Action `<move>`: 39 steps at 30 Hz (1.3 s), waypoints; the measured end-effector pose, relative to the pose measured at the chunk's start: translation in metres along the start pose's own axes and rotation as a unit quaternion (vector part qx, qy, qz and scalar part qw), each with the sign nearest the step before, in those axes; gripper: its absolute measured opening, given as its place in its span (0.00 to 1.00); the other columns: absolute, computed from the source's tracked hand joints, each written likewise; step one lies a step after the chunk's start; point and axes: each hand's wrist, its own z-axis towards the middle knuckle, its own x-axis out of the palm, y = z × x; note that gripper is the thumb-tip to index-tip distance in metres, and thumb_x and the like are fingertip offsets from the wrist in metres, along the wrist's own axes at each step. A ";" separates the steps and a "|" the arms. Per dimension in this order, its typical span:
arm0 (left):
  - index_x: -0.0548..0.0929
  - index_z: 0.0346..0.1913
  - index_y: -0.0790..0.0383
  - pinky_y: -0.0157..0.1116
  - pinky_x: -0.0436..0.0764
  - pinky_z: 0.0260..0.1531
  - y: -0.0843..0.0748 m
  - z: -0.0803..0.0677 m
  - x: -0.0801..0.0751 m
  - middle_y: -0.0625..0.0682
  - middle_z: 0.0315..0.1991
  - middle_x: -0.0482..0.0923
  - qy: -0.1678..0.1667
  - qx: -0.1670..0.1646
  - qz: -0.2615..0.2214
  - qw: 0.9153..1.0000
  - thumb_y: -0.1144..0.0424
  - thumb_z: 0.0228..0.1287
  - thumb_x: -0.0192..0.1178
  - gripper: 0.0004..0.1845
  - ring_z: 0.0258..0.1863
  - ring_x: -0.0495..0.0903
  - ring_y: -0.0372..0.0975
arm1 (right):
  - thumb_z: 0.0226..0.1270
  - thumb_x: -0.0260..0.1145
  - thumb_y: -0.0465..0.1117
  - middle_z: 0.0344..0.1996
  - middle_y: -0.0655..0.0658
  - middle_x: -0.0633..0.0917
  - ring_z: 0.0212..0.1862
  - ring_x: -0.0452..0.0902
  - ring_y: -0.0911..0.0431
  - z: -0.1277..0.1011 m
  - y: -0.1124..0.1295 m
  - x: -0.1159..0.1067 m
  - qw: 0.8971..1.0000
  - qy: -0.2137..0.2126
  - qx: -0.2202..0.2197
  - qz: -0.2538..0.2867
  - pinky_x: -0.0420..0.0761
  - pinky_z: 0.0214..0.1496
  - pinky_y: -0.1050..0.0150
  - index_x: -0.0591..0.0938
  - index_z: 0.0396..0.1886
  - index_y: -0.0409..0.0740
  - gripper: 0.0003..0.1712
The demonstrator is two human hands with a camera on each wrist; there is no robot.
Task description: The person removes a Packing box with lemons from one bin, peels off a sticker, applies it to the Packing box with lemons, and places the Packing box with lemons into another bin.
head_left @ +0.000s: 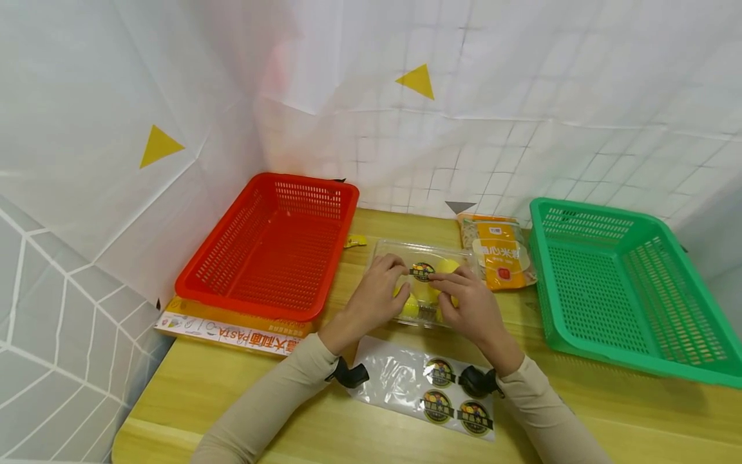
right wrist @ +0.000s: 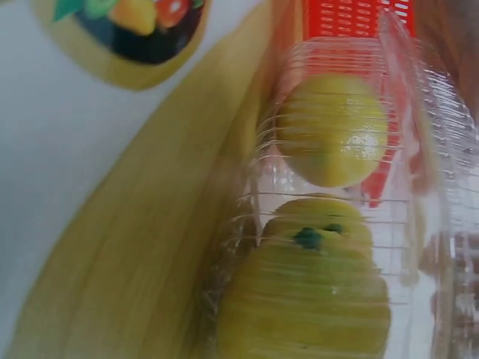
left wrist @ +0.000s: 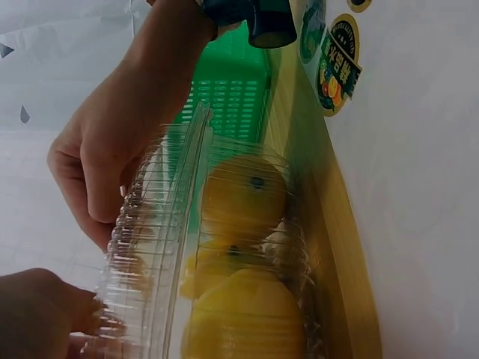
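A clear plastic clamshell box (head_left: 426, 245) lies closed on the table, with several yellow fruits (left wrist: 243, 321) inside. On its lid is a round black-and-gold fruit sticker (head_left: 422, 271). My left hand (head_left: 379, 290) rests on the left part of the lid, fingertips at the sticker's left end. From the other side my right hand (head_left: 469, 303) touches the sticker's right end with its fingertips. Close in front of the box lies a white sticker sheet (head_left: 394, 370), three similar stickers still on its right half. In the right wrist view the hands are mostly hidden behind the box.
A red basket (head_left: 261, 309) stands at the left over a pasta package (head_left: 232, 333). At the right is a green basket (head_left: 556, 341). An orange food packet (head_left: 501, 254) lies behind the box, and a small yellow wrapper (head_left: 355, 241) beside the red basket.
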 end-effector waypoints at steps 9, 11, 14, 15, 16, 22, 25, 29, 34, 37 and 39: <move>0.88 0.49 0.67 0.47 0.72 0.64 0.003 -0.001 -0.010 0.56 0.51 0.82 -0.006 -0.001 0.015 1.000 0.66 0.69 0.67 0.10 0.55 0.77 0.49 | 0.61 0.61 0.26 0.47 0.41 0.90 0.45 0.81 0.44 0.005 -0.006 -0.011 0.998 -0.053 0.023 0.005 0.82 0.32 0.53 0.91 0.42 0.35 0.15; 0.88 0.50 0.66 0.47 0.70 0.66 0.004 0.000 -0.014 0.56 0.51 0.82 -0.014 0.002 0.012 1.000 0.66 0.69 0.66 0.10 0.54 0.77 0.50 | 0.61 0.60 0.25 0.48 0.42 0.90 0.46 0.81 0.44 0.006 -0.008 -0.015 0.997 -0.067 0.024 0.002 0.74 0.23 0.58 0.91 0.42 0.35 0.16; 0.88 0.50 0.66 0.46 0.70 0.67 0.005 0.001 -0.019 0.56 0.51 0.82 -0.025 0.006 0.013 1.000 0.66 0.69 0.65 0.10 0.54 0.77 0.50 | 0.61 0.59 0.24 0.48 0.41 0.90 0.46 0.82 0.44 0.009 -0.010 -0.020 0.996 -0.084 0.022 0.004 0.74 0.25 0.58 0.91 0.43 0.35 0.18; 0.87 0.50 0.66 0.46 0.70 0.66 0.006 0.002 -0.020 0.56 0.51 0.82 -0.028 0.008 0.015 0.999 0.66 0.69 0.65 0.10 0.54 0.77 0.50 | 0.61 0.59 0.24 0.48 0.41 0.90 0.45 0.81 0.43 0.010 -0.010 -0.022 0.996 -0.089 0.022 0.007 0.74 0.27 0.57 0.91 0.43 0.35 0.18; 0.87 0.50 0.66 0.46 0.71 0.66 0.006 0.002 -0.022 0.56 0.51 0.82 -0.030 0.009 0.014 0.999 0.66 0.68 0.65 0.11 0.55 0.77 0.50 | 0.61 0.59 0.24 0.48 0.41 0.90 0.45 0.81 0.42 0.010 -0.011 -0.024 0.995 -0.093 0.023 0.010 0.75 0.29 0.55 0.91 0.43 0.34 0.18; 0.87 0.50 0.67 0.47 0.73 0.63 0.005 0.002 -0.027 0.56 0.52 0.82 -0.036 0.007 0.016 0.999 0.66 0.69 0.64 0.11 0.55 0.77 0.50 | 0.64 0.57 0.26 0.49 0.38 0.89 0.48 0.81 0.39 0.012 -0.012 -0.033 0.994 -0.102 0.039 0.016 0.79 0.41 0.46 0.90 0.45 0.33 0.17; 0.87 0.50 0.68 0.49 0.72 0.63 0.005 0.002 -0.029 0.57 0.52 0.82 -0.039 0.000 0.013 0.999 0.66 0.69 0.65 0.11 0.56 0.77 0.51 | 0.62 0.58 0.25 0.49 0.38 0.89 0.48 0.82 0.39 0.012 -0.014 -0.036 0.993 -0.108 0.046 0.011 0.79 0.38 0.46 0.90 0.45 0.33 0.18; 0.87 0.51 0.69 0.50 0.72 0.64 0.004 0.003 -0.031 0.58 0.52 0.81 -0.032 -0.014 0.014 0.999 0.66 0.69 0.65 0.12 0.56 0.77 0.52 | 0.62 0.58 0.25 0.49 0.37 0.89 0.48 0.81 0.39 0.012 -0.015 -0.039 0.993 -0.103 0.057 -0.001 0.74 0.29 0.51 0.90 0.46 0.33 0.18; 0.84 0.56 0.68 0.50 0.69 0.67 0.003 0.001 -0.031 0.61 0.58 0.79 0.017 -0.054 0.042 0.998 0.62 0.69 0.65 0.17 0.61 0.74 0.53 | 0.63 0.60 0.26 0.54 0.34 0.86 0.53 0.77 0.36 0.011 -0.017 -0.042 0.992 -0.065 0.110 -0.016 0.78 0.36 0.43 0.88 0.51 0.32 0.18; 0.82 0.60 0.70 0.51 0.67 0.70 0.002 0.000 -0.031 0.66 0.63 0.76 0.048 -0.082 0.064 0.993 0.60 0.69 0.66 0.21 0.66 0.71 0.56 | 0.64 0.63 0.28 0.58 0.31 0.83 0.58 0.73 0.32 0.009 -0.019 -0.043 0.986 -0.031 0.164 -0.017 0.76 0.50 0.34 0.86 0.55 0.31 0.19; 0.81 0.61 0.71 0.52 0.68 0.69 0.001 -0.002 -0.031 0.68 0.64 0.73 0.060 -0.099 0.068 0.991 0.59 0.70 0.66 0.23 0.67 0.70 0.58 | 0.66 0.64 0.29 0.60 0.29 0.81 0.61 0.72 0.31 0.007 -0.022 -0.043 0.981 -0.010 0.195 -0.012 0.72 0.58 0.30 0.83 0.58 0.30 0.21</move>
